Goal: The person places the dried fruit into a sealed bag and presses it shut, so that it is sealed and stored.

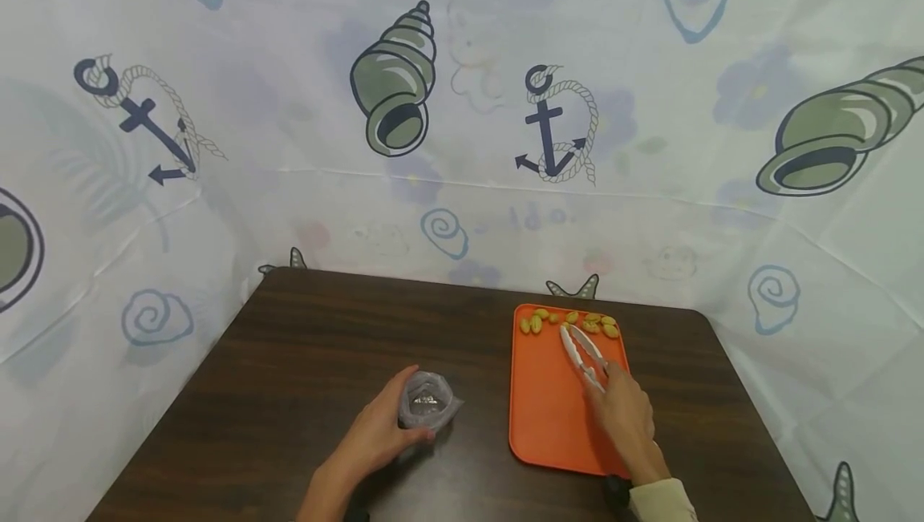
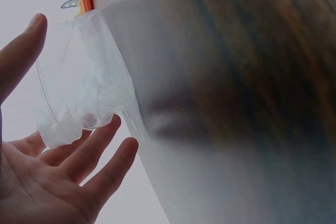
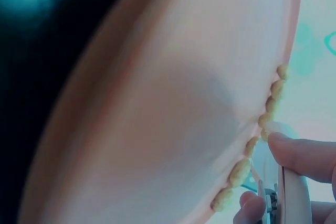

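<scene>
My left hand (image 1: 375, 435) curves round a clear plastic bag (image 1: 427, 429), which stands open at the top on the near middle of the table. In the left wrist view, fingertips touch the lower side of the bag. My right hand (image 1: 625, 411) holds white-armed tongs (image 1: 572, 347) over an orange tray (image 1: 540, 410). The tips of the tongs reach one of the small yellowish oval pieces (image 1: 536, 324) lined along the tray's far end. In the right wrist view, thumb and fingers grip the tongs (image 3: 295, 199) beside the row of pieces (image 3: 240, 172).
The dark brown table (image 1: 318, 354) carries the tray on its right side. Behind it and along the sides hangs a pale cloth (image 1: 476, 129) printed with shells and anchors. Table surface lies between the bag and the tray.
</scene>
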Motion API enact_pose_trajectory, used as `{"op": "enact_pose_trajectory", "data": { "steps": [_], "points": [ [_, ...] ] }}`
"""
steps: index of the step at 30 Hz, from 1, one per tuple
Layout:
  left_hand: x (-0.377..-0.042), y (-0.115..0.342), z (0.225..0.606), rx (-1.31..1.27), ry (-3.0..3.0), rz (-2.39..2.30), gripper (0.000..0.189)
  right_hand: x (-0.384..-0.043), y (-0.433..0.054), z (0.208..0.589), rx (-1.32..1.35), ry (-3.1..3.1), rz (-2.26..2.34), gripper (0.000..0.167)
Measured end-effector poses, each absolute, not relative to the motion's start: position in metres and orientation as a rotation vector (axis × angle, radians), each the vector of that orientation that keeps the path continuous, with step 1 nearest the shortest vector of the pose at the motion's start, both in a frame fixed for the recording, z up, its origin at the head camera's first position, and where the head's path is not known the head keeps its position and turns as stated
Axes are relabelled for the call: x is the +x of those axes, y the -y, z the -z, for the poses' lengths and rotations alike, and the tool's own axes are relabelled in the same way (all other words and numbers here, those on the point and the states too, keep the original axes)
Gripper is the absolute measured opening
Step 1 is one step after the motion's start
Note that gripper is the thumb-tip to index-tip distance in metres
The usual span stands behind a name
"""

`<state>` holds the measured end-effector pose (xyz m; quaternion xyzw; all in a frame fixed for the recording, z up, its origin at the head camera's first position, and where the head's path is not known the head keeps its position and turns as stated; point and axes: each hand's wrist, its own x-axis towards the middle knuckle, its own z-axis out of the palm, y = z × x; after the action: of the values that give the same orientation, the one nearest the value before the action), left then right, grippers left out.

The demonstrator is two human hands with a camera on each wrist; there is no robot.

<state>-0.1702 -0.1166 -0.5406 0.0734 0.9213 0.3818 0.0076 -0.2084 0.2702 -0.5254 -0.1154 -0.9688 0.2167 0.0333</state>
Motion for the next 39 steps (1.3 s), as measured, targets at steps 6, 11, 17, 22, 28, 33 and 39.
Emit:
{"op": "enact_pose_trajectory", "data": {
  "steps": [6,11,17,22,28,33,39],
  "points": [
    [-0.173,0.117,0.540,0.242,-2.886,-1.205,0.106,-0.200,-0.275,0.522,-0.330,2.975,-0.647,0.050],
    [-0.175,0.117,0.540,0.219,-2.869,-1.204,0.106,-0.197,-0.276,0.522,-0.355,2.994,-0.627,0.050],
    [-0.174,0.117,0.541,0.211,-2.856,-1.206,0.106,-0.194,-0.276,0.524,-0.372,3.019,-0.627,0.052],
    [-0.174,0.118,0.541,0.214,-2.861,-1.210,0.106,-0.198,-0.274,0.526,-0.344,3.001,-0.619,0.051],
    [-0.173,0.119,0.541,0.215,-2.862,-1.208,0.105,-0.202,-0.270,0.526,-0.326,2.974,-0.616,0.055],
    [-0.171,0.120,0.541,0.210,-2.858,-1.213,0.105,-0.206,-0.267,0.527,-0.298,2.967,-0.611,0.056],
    [-0.171,0.121,0.540,0.206,-2.858,-1.213,0.105,-0.206,-0.266,0.525,-0.271,2.962,-0.606,0.052]
  ]
}}
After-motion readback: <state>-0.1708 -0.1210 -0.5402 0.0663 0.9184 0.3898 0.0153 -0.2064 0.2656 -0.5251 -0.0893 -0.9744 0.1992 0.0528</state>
